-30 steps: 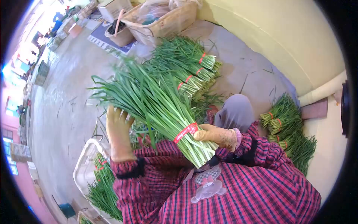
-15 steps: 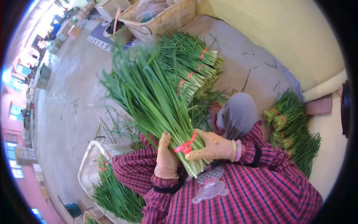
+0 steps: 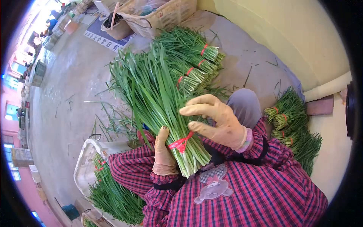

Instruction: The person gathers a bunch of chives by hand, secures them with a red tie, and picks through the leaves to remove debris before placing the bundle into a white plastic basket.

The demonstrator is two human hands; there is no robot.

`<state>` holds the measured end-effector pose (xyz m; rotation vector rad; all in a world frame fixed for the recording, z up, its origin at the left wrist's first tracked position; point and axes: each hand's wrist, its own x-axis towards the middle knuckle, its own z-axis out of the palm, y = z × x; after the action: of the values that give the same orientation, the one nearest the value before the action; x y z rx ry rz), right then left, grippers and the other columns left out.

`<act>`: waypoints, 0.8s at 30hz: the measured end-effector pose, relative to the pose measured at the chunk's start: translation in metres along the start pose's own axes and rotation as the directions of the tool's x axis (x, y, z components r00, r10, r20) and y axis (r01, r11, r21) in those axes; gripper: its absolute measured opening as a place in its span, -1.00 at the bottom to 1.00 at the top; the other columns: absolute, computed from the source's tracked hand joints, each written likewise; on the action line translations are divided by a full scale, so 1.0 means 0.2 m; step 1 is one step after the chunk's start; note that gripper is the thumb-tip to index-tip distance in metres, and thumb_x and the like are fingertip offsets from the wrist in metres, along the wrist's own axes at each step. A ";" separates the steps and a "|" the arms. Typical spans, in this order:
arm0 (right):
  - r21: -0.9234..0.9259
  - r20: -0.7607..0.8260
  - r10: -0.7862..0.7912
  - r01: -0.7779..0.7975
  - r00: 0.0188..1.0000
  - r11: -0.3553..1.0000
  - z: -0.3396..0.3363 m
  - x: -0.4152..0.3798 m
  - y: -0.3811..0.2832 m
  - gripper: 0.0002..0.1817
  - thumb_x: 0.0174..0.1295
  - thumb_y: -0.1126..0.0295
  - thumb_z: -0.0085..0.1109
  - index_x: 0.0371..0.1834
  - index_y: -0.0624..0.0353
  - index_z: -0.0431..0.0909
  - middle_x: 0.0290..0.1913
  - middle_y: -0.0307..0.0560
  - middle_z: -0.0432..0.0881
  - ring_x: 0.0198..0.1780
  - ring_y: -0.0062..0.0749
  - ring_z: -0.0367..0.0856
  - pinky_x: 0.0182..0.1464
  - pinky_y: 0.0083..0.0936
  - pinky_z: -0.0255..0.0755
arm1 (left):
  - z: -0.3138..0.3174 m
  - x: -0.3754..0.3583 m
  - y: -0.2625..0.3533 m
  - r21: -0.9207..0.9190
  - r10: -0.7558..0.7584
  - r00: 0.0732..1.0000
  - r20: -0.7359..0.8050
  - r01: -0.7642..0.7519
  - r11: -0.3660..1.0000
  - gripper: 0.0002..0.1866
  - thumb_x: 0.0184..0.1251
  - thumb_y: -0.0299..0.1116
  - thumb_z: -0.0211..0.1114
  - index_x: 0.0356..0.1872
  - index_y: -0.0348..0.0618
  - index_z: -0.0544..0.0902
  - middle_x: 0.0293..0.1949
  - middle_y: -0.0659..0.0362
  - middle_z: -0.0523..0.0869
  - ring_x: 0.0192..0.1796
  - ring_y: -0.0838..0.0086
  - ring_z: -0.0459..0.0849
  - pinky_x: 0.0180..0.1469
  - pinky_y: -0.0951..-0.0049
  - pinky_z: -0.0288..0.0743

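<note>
Floor: concrete floor (image 3: 64, 109), tied bundles (image 3: 196, 60) stacked.
Left hand (image 3: 164, 153): gripping chive bundle (image 3: 159, 102) near red band (image 3: 180, 143).
Right hand (image 3: 217, 121): open, fingers spread, against bundle.

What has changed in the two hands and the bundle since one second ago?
The left hand moved from the leaves down to grip the chive bundle at its red band. The right hand let go and opened. The bundle swung more upright. The piles on the floor stayed.
</note>
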<state>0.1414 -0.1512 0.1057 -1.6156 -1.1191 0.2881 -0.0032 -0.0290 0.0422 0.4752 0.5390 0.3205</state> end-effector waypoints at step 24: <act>-0.278 0.052 0.166 -0.145 0.985 0.949 0.07 0.05 0.04 -0.69 0.16 0.24 0.38 -0.06 0.09 0.64 -0.17 -0.08 0.62 -0.17 -0.19 0.67 -0.11 -0.34 0.58 | -0.04 -0.02 0.01 0.152 0.126 0.991 -0.033 -0.120 0.981 -0.29 0.32 -0.01 0.40 0.31 -0.34 0.43 0.10 -0.03 0.68 0.05 0.21 0.72 0.15 0.19 0.65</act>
<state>0.1419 -0.1336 0.0972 -1.9580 -1.1269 0.3086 -0.0110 -0.0263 0.0398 0.6498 0.5782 0.4113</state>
